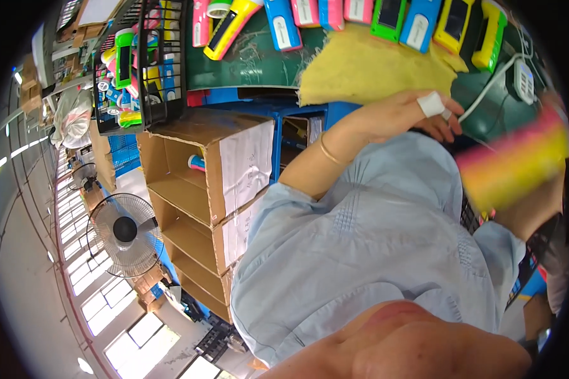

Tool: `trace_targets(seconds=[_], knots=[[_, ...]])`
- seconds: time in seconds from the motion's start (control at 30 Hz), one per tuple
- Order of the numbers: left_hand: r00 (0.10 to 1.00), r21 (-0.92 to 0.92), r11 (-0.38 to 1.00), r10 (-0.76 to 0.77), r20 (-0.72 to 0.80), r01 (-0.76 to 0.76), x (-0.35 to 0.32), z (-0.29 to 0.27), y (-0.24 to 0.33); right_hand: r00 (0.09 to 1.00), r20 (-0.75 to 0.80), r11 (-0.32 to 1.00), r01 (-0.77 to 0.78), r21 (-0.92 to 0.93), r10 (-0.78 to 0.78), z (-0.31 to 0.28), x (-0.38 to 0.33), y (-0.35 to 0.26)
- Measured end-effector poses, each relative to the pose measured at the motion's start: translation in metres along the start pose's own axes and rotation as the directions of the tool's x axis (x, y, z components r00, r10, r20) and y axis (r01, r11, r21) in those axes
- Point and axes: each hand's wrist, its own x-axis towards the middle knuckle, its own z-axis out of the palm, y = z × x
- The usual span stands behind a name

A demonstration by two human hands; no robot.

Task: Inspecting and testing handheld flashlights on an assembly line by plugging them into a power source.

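My left hand (433, 117) has white tape round a finger. Its fingers hang loosely apart by the near edge of the green table (246, 72), next to a yellow cloth (373, 69), with nothing seen in them. On the right, my right hand (554, 108) is smeared by motion and partly hidden by a pink and yellow thing (513, 161) that it holds up near my body. That thing is too blurred to name for sure; its colours match the flashlights. A row of flashlights, among them a blue one (283, 25) and a green one (387, 19), lies along the table beyond the cloth.
A black crate (164, 69) full of coloured flashlights stands at the left. Below it is a cardboard shelf (180, 151) with one blue flashlight (196, 163) inside. A white device with a cable (523, 81) lies at the right. A fan (125, 228) stands further left.
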Motion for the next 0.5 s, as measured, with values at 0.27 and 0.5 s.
trace_targets(seconds=[0.27,0.5], knots=[[0.96,0.112,0.988,-0.069,-0.271,0.103,0.0,0.009,-0.001,0.995,0.099,0.881,0.075,-0.467,-0.032,0.127,0.018,0.038],[0.947,-0.349,0.932,-0.023,-0.319,-0.095,-0.047,-0.016,-0.009,0.999,-0.008,0.953,-0.044,-0.301,0.044,0.088,-0.002,0.076]])
